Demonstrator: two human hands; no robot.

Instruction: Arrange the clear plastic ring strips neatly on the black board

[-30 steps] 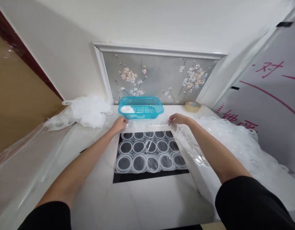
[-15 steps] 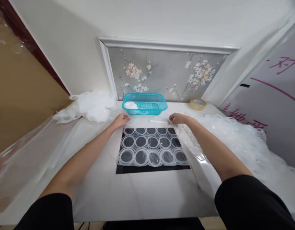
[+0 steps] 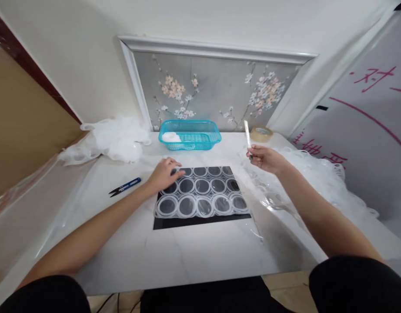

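Clear plastic with rows of white rings (image 3: 203, 206) lies over a black sheet (image 3: 174, 223) on the white table. My left hand (image 3: 166, 174) rests on the sheet's upper left corner, fingers apart, holding nothing. At the right, above the table, my right hand (image 3: 264, 157) is closed on a thin white strip (image 3: 247, 134) that points upward. Blue-handled snips (image 3: 125, 187) lie left of my left forearm. Behind the sheet stands a turquoise basket (image 3: 189, 145) with a white item (image 3: 171, 137) inside at its left.
White ring-shaped pieces are heaped at the right (image 3: 324, 178), and a white bundle (image 3: 118, 139) sits at the back left. A roll of tape (image 3: 262, 134) lies near the wall. A framed floral panel (image 3: 216, 87) is behind the basket.
My right hand has lifted the white strip off the table and upright. My left hand has come down onto the sheet's corner. The view has shifted, and the snips now show.
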